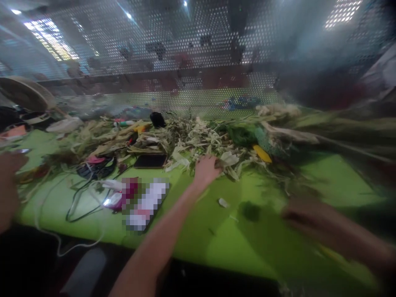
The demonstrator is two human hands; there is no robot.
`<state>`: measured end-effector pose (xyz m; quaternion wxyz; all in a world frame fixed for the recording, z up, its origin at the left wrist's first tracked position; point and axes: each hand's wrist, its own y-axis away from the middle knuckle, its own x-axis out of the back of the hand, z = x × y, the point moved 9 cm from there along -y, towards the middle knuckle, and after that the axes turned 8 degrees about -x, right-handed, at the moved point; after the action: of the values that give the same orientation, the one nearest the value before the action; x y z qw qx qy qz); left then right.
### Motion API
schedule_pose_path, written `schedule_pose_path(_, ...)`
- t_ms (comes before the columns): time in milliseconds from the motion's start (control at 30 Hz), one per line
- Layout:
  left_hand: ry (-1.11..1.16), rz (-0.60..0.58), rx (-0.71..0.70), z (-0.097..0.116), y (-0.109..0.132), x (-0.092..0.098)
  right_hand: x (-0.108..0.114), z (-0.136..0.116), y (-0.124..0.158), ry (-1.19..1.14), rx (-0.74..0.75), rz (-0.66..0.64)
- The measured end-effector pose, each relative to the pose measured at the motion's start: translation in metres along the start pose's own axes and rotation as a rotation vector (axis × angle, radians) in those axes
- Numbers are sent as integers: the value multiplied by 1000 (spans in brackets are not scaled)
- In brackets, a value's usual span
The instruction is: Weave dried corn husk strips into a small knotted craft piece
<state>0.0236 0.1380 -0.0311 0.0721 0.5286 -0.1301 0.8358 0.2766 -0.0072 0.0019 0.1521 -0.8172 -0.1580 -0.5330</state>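
Note:
My left hand (206,168) reaches across the green table top (213,239) to the near edge of a pile of dry, pale leaf strips (198,134), which look like dried husks. Its fingers are bent down onto the strips, and their tips are partly hidden. My right hand (298,214) hovers above the table at the right, smeared by motion. Whether anything is in it does not show. A dark green clump (250,210) and a small white scrap (223,202) lie between the two hands. Beyond them is a yellow-handled tool (262,153) beside a green mesh bundle (244,134).
Another person's hand (9,177) is blurred at the far left. A dark phone (150,161), a magenta object (133,187), a pixelated white pack (151,202) and a white cable (77,246) lie left of my arm. A fan (27,93) and perforated screen (192,95) stand behind.

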Motion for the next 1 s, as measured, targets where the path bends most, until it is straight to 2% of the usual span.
schedule_pose_path(100,45,21,16,-4,-1,2,-4,-20,-4,-94,65,-85)
schedule_pose_path(167,150,95,46,-11,-1,9,-1,-30,-7,-108,71,-65)
schedule_pose_path(267,411,245,69,-23,1,26,3,-45,-9,-124,73,-39)
schedule_pose_path(367,781,344,46,-31,4,37,4,-51,-16,-176,37,11)
schedule_pose_path(467,1087,365,25,-30,9,39,-2,-51,-29,-264,-36,87)
schedule_pose_path(567,1230,347,24,-21,14,34,-12,-50,-50,-404,-115,195)
schedule_pose_path(667,1317,272,-36,-3,19,23,-21,-42,-73,-647,-250,305)
schedule_pose_path(800,1247,202,-124,15,31,5,-28,-43,-93,-1032,-272,416)
schedule_pose_path(900,1165,223,-148,19,44,-6,-36,-50,-95,-1190,-248,497)
schedule_pose_path(1000,1126,235,-178,21,57,-10,-46,-53,-87,-1244,-268,606)
